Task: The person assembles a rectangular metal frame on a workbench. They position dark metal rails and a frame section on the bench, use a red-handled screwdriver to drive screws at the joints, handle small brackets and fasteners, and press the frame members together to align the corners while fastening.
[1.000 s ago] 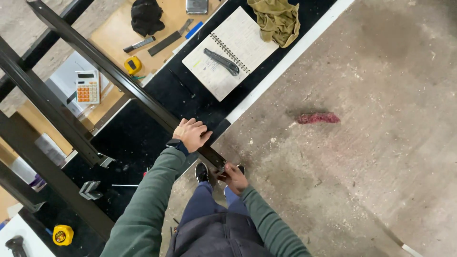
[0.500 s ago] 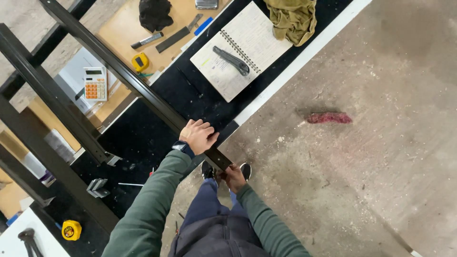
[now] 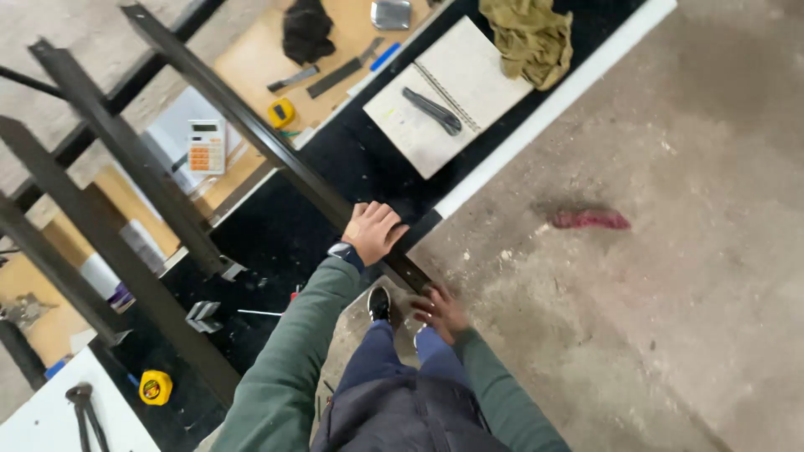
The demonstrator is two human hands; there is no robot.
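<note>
A long black metal bar [image 3: 251, 125] runs diagonally from the upper left across the black table [image 3: 352, 159], and its near end juts past the table edge. My left hand [image 3: 373, 230] lies over the bar close to that end, fingers draped across it. My right hand [image 3: 440, 310] is just below the bar's end, fingers spread and pointing at it, with nothing clearly held. My shoe [image 3: 378, 303] stands on the concrete floor beneath.
A spiral notebook [image 3: 477, 75] with a black knife [image 3: 431, 109], an olive cloth [image 3: 523, 38], a calculator [image 3: 205, 144] and yellow tape measures [image 3: 280, 111] lie on the tables. More black bars [image 3: 126, 176] cross at left. Pliers [image 3: 84, 410] rest lower left. A red object [image 3: 590, 219] lies on the floor.
The view has shifted slightly down and right. My left hand stays on the bar. My right hand, at the bar's end before, now sits just below it with spread fingers.
</note>
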